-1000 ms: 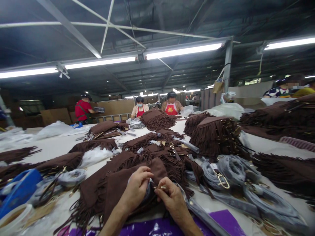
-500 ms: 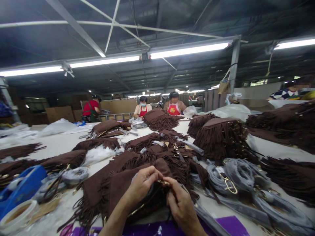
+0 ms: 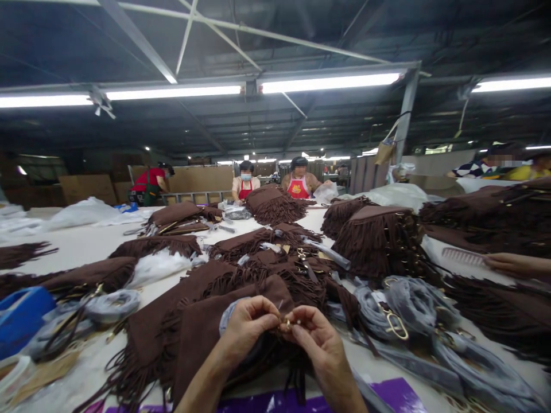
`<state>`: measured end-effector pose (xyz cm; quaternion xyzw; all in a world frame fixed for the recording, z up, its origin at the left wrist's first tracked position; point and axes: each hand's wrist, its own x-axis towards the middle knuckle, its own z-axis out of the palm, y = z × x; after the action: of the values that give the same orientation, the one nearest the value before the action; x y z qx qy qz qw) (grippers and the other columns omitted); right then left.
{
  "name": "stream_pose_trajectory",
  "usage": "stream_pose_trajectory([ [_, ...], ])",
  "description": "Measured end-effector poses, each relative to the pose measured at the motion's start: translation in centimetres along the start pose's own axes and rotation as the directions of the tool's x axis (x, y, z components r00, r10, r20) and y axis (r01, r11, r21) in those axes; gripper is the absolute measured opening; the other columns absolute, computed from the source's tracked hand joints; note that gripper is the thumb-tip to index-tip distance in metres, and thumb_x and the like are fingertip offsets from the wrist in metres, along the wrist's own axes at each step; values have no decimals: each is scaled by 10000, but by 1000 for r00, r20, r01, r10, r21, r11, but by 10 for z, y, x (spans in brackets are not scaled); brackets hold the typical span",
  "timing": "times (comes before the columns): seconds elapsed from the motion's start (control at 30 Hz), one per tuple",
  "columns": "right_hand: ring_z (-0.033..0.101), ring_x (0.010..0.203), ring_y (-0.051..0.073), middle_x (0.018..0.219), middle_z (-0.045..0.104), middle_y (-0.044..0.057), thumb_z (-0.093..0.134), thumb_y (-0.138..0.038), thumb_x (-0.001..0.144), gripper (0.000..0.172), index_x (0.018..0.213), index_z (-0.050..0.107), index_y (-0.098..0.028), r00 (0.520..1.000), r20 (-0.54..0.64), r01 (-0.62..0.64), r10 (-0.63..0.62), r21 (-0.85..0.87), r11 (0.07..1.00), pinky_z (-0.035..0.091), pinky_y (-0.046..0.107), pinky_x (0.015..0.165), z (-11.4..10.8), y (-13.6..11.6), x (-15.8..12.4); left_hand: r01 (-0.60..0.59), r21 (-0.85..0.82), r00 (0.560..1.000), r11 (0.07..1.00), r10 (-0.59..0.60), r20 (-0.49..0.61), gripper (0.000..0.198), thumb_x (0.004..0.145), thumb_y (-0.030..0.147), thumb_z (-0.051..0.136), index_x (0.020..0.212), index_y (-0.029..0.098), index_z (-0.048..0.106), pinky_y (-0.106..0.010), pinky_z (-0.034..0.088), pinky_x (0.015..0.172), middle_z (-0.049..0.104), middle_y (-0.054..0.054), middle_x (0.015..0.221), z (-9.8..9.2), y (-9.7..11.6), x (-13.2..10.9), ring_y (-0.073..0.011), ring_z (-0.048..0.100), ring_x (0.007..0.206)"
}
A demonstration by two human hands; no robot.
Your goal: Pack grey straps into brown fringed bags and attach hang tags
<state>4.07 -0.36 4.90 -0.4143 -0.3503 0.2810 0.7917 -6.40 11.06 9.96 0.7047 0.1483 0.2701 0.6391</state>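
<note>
Brown fringed bag (image 3: 206, 332) is the thing in hand, lying on the white table (image 3: 86, 244) right in front of the person; use it as landmark. Left hand (image 3: 247, 330) is over the bag, thumb and forefinger nearly closed in a pinch on a small gold fitting (image 3: 284, 325) at the bag's edge. Right hand (image 3: 316, 335) pinches the same fitting from the other side, thumb and forefinger close together, other fingers curled; exact grip too small to tell. Purple plastic (image 3: 398, 396) sticks out on the near side of the bag. Right of the bag: straps coiled in grey wrap (image 3: 413, 304), metal clasps showing. Beyond those, a tall stack of fringed bags (image 3: 374, 241); farther right of the bag, a pinkish comb-like item (image 3: 462, 256) with a co-worker's hand (image 3: 505, 264) at its end. Left of the bag: blue object (image 3: 26, 318), partly cut off, kraft paper piece (image 3: 45, 376) nearer. Far left beyond the bag, clear plastic sheeting (image 3: 86, 212) heaped on the table. Far side, facing the bag: two seated co-workers in red aprons, one masked; another in a red shirt bends over, back left of the bag. Cardboard box (image 3: 88, 189) behind that person. Room is a big dark shed; lit tube lights (image 3: 331, 83) run across above the bag, grey post (image 3: 408, 112) back right of it.
</note>
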Motion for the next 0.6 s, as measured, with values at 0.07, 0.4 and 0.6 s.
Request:
stream_pose_trajectory([
  [0.07,676,705,187,769,686,34,789,-500,705,377,858,649,-185,998,-39,-47,45,-44,998,587,316,667,-1,0,1,19,-12,1000,1000,-19,-12,80,645,224,692,687,157,682,-236,470,624,694,-16,648,-2,-2,-2,-143,609,604],
  [0.4,638,501,134,642,696,9,807,-542,653,432,777,646,-161,992,-97,-88,81,-64,994,527,227,476,1,-3,1,-26,65,1000,998,25,9,163,724,258,592,851,158,613,-232,440,615,657,7,638,5,-8,-12,-134,574,599],
  [0.6,557,405,99,484,629,-25,742,-563,725,424,798,655,-154,996,-47,-85,80,-132,988,468,192,438,-2,0,0,-85,364,994,927,104,-34,205,791,312,543,674,156,609,-224,381,557,586,-3,601,15,-3,-18,-134,520,581],
])
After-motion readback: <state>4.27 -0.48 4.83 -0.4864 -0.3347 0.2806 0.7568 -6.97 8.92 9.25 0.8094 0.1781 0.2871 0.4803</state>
